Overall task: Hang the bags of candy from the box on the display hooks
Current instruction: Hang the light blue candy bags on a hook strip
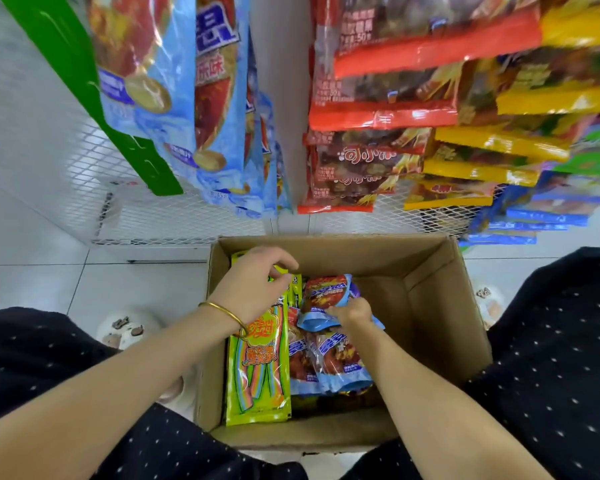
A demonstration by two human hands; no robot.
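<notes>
We keep the cardboard box (430,268) on the floor (32,271) between our knees, right under the mesh panel (66,161), so each bag has only a short way up to the display. The candy is stacked flat on the box's left side; the right side shows bare cardboard. Our left hand (257,289) curls over the top of the green bag (257,382), thumb and fingers (284,262) seeming to pinch its upper edge, probably where the hang hole sits. Our right hand (352,311) is down among the blue packs, fingers (333,310) closed on the top seam of a blue bag (326,292). The matching hung blue bags (219,109) overhead suggest where it belongs. We cannot see the hooks themselves.
</notes>
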